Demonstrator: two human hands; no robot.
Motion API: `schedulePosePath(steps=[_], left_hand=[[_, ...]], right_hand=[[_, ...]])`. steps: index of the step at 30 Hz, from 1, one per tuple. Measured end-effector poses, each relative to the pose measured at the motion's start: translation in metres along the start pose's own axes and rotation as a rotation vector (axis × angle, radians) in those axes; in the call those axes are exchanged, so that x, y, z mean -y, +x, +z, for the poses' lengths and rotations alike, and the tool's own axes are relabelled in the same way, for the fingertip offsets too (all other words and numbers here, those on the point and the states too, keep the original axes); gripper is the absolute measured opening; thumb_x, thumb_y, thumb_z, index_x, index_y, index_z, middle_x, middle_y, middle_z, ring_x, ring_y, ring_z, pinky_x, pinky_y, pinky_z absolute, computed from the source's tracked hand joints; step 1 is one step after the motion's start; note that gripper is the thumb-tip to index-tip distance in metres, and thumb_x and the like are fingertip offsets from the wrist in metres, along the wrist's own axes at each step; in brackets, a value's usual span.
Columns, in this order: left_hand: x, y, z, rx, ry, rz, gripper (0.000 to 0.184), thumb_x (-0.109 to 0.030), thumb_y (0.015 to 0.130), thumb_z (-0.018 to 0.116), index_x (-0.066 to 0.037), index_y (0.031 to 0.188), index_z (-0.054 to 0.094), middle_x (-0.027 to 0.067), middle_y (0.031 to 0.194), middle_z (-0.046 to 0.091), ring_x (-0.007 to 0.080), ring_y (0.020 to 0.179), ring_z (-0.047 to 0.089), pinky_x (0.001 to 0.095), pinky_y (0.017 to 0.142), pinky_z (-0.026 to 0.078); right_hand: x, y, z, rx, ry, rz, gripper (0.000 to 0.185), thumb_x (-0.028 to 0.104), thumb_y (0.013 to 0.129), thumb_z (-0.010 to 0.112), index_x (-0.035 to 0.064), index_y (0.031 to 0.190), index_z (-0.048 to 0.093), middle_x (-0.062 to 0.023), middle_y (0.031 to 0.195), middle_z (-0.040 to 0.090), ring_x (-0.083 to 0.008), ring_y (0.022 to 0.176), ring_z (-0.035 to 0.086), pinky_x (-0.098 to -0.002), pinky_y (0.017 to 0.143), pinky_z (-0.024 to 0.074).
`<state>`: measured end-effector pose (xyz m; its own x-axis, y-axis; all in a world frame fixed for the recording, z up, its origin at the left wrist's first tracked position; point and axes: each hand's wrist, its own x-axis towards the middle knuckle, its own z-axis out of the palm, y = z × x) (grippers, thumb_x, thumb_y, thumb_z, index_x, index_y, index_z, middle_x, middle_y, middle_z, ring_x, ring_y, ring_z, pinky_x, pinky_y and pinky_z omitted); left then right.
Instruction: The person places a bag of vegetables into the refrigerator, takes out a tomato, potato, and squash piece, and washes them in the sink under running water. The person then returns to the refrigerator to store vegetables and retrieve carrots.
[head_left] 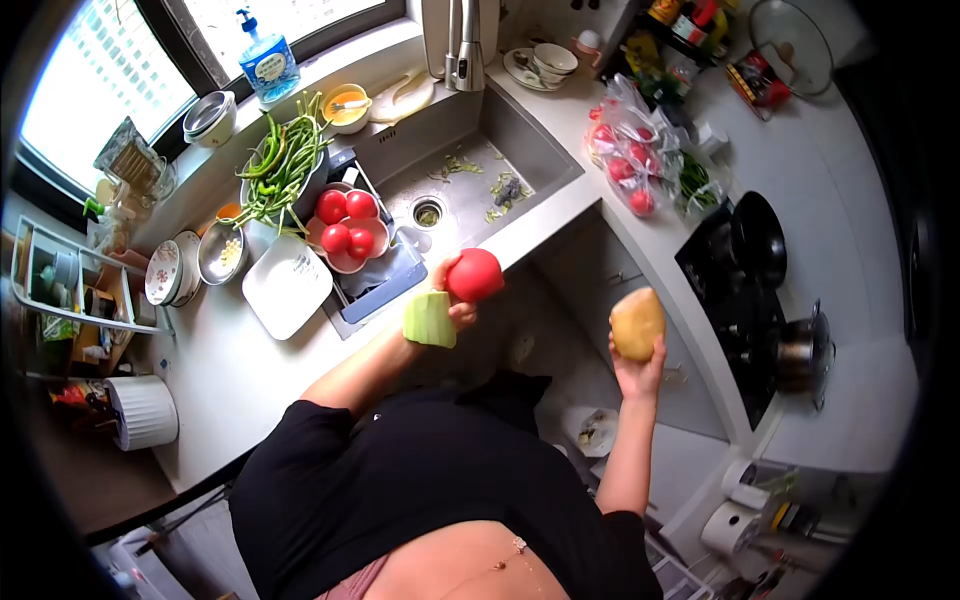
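My left hand [462, 314] is in front of the sink's near edge, its fingers closed around a smooth red tomato [475, 275]. A cut chunk of pale green vegetable [429, 320] with flat faces is held in the same hand, by the palm and wrist; its exact kind is unclear. Over the floor on the right, my right hand [640, 372] grips a yellow potato [638, 325] from below, holding it upright. Several more tomatoes [346, 222] sit in a pink bowl [348, 264] on the left of the sink.
Green peelings lie in the sink [480, 140]. To its left are a bowl of green beans and peppers [283, 165], a white tray [287, 287] and a metal bowl [221, 252]. A bag of tomatoes [628, 150] and a stove with a black wok [758, 240] are at right.
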<state>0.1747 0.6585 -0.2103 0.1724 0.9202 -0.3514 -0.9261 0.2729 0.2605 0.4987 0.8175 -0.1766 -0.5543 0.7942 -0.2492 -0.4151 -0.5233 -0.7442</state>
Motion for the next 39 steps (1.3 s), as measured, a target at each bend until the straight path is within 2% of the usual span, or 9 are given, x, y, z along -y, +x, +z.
schedulePosePath(steps=[4, 6, 15, 17, 19, 26, 29, 35, 39], left_hand=[[-0.039, 0.053, -0.014, -0.162, -0.168, 0.243, 0.068, -0.063, 0.081, 0.047, -0.005, 0.115, 0.051, 0.0089, 0.071, 0.06, 0.0141, 0.036, 0.039, 0.0274, 0.041, 0.033], [-0.055, 0.085, -0.023, -0.133, -0.297, 0.311, 0.067, -0.06, 0.082, 0.049, -0.004, 0.119, 0.048, 0.0112, 0.114, 0.06, 0.0134, 0.035, 0.038, 0.0279, 0.041, 0.033], [-0.115, 0.188, -0.03, -0.474, -0.437, 0.445, 0.06, -0.063, 0.076, 0.055, -0.013, 0.111, 0.054, 0.0072, 0.078, 0.065, 0.0154, 0.033, 0.04, 0.0277, 0.039, 0.033], [-0.124, 0.198, -0.032, -0.59, -0.438, 0.472, 0.054, -0.061, 0.077, 0.057, -0.016, 0.107, 0.054, 0.0065, 0.085, 0.066, 0.0147, 0.033, 0.04, 0.027, 0.038, 0.032], [-0.131, 0.206, -0.036, -0.633, -0.48, 0.486, 0.051, -0.063, 0.076, 0.057, -0.015, 0.093, 0.057, 0.0022, 0.064, 0.058, 0.0159, 0.035, 0.041, 0.0281, 0.038, 0.032], [-0.137, 0.237, -0.072, -0.656, -0.616, 0.514, 0.061, -0.066, 0.073, 0.058, -0.007, 0.09, 0.056, 0.0016, 0.048, 0.045, 0.0125, 0.033, 0.039, 0.0232, 0.035, 0.029], [-0.135, 0.244, -0.086, -0.576, -0.692, 0.516, 0.062, -0.062, 0.078, 0.054, -0.009, 0.109, 0.053, 0.0137, 0.106, 0.062, 0.0124, 0.034, 0.037, 0.0255, 0.037, 0.03], [-0.121, 0.256, -0.125, -0.485, -0.74, 0.582, 0.057, -0.057, 0.085, 0.043, -0.007, 0.111, 0.054, 0.0163, 0.106, 0.062, 0.0153, 0.034, 0.04, 0.0266, 0.036, 0.031], [-0.127, 0.253, -0.111, -0.582, -0.74, 0.572, 0.044, -0.058, 0.086, 0.044, -0.016, 0.084, 0.056, 0.0034, 0.056, 0.055, 0.0138, 0.033, 0.043, 0.0247, 0.034, 0.031]], right_hand=[[0.003, 0.232, 0.052, 0.25, -0.027, 0.083, 0.062, 0.023, 0.075, 0.071, 0.0068, 0.128, 0.042, -0.0105, 0.12, 0.051, -0.0252, 0.104, 0.054, -0.039, 0.087, 0.0485], [-0.007, 0.322, 0.083, 0.364, -0.026, 0.161, 0.06, 0.019, 0.075, 0.071, 0.0075, 0.127, 0.042, -0.0088, 0.118, 0.052, -0.0237, 0.106, 0.053, -0.0384, 0.088, 0.0476], [-0.093, 0.57, 0.224, 0.618, 0.031, 0.425, 0.059, 0.022, 0.074, 0.073, 0.0106, 0.124, 0.043, -0.0047, 0.115, 0.051, -0.019, 0.106, 0.052, -0.0343, 0.087, 0.0471], [-0.109, 0.592, 0.24, 0.638, 0.02, 0.405, 0.059, 0.021, 0.073, 0.074, 0.0112, 0.122, 0.042, -0.0044, 0.115, 0.049, -0.0194, 0.106, 0.05, -0.0348, 0.087, 0.0472], [-0.118, 0.601, 0.251, 0.674, 0.042, 0.412, 0.057, 0.021, 0.074, 0.072, 0.0109, 0.122, 0.043, -0.0044, 0.114, 0.049, -0.0187, 0.105, 0.051, -0.0346, 0.087, 0.047], [-0.13, 0.608, 0.245, 0.71, -0.087, 0.399, 0.062, 0.017, 0.074, 0.071, 0.0093, 0.126, 0.04, -0.0045, 0.118, 0.047, -0.0164, 0.11, 0.047, -0.0311, 0.094, 0.0402], [-0.129, 0.602, 0.237, 0.703, -0.128, 0.401, 0.064, 0.016, 0.074, 0.071, 0.0089, 0.128, 0.038, -0.0048, 0.12, 0.046, -0.0167, 0.111, 0.046, -0.0312, 0.095, 0.0397], [-0.124, 0.581, 0.219, 0.681, -0.268, 0.347, 0.071, 0.012, 0.075, 0.071, 0.0059, 0.133, 0.031, -0.0088, 0.124, 0.044, -0.0192, 0.115, 0.045, -0.0331, 0.097, 0.0377], [-0.153, 0.564, 0.166, 0.561, -0.569, 0.349, 0.079, 0.019, 0.073, 0.075, 0.0018, 0.134, 0.028, -0.0135, 0.123, 0.046, -0.0214, 0.112, 0.048, -0.0332, 0.095, 0.0395]])
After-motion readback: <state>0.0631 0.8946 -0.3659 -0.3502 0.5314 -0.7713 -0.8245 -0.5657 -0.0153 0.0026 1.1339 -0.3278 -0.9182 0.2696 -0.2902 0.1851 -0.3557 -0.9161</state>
